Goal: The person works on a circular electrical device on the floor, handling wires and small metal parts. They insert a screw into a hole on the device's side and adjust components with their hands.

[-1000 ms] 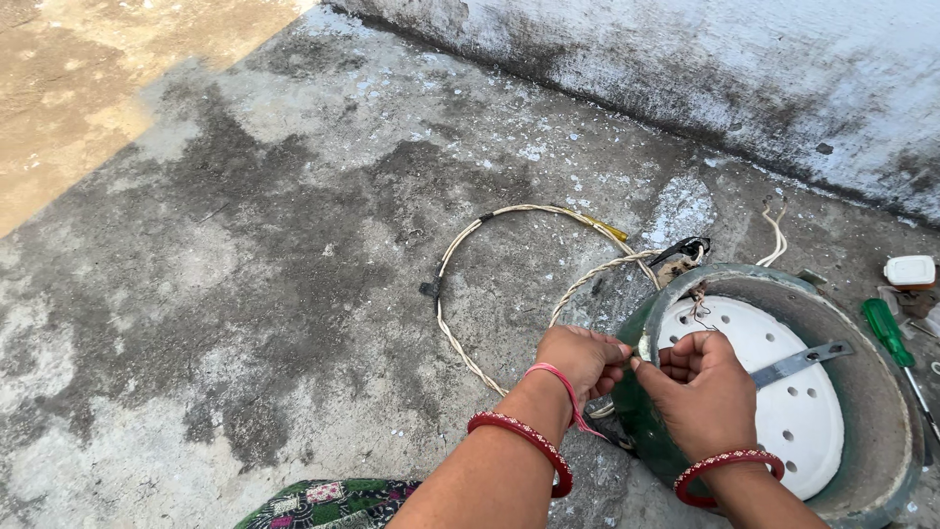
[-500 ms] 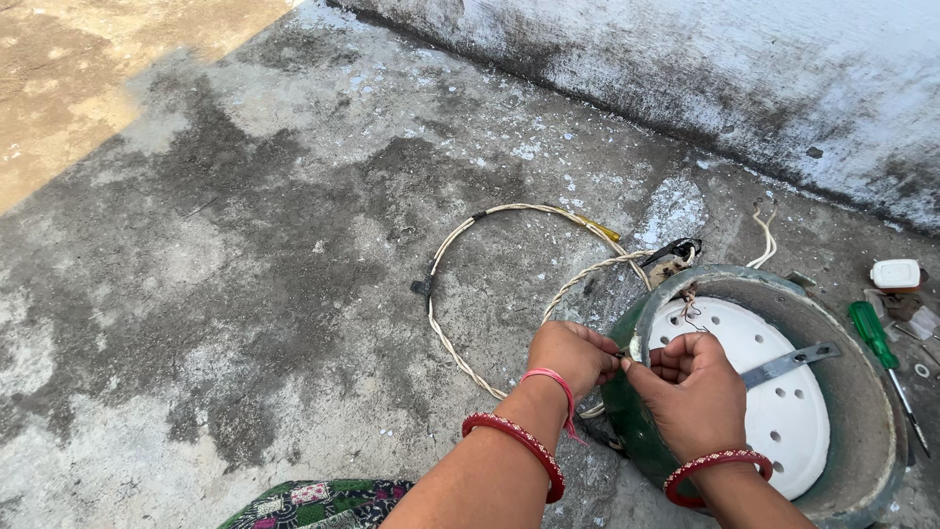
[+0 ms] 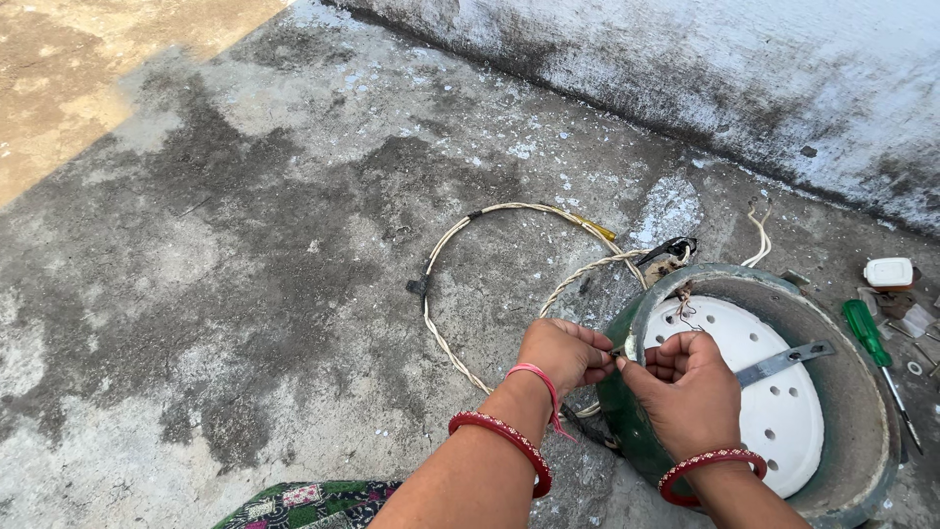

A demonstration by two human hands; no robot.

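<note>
Ground: rough stained concrete floor (image 3: 245,294) below a weathered wall (image 3: 734,88).
Left hand (image 3: 563,355): I pinched its fingers together on a thin wire end at the rim.
Right hand (image 3: 685,392): fingers curled shut at that same spot, steadying the round green housing (image 3: 862,392).
Cord (image 3: 460,294): pale, braided, looped on the floor left of the housing, slack for working.
Screwdriver (image 3: 867,328): green-handled, lay near the housing's right side.

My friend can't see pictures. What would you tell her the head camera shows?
Two hands, the left and the right, pinch something small, perhaps a wire end, at the rim of a round green heater with a white holed plate. It sits on a stained concrete floor. A looped pale cord lies beside it, and a green screwdriver lies further right.
</note>
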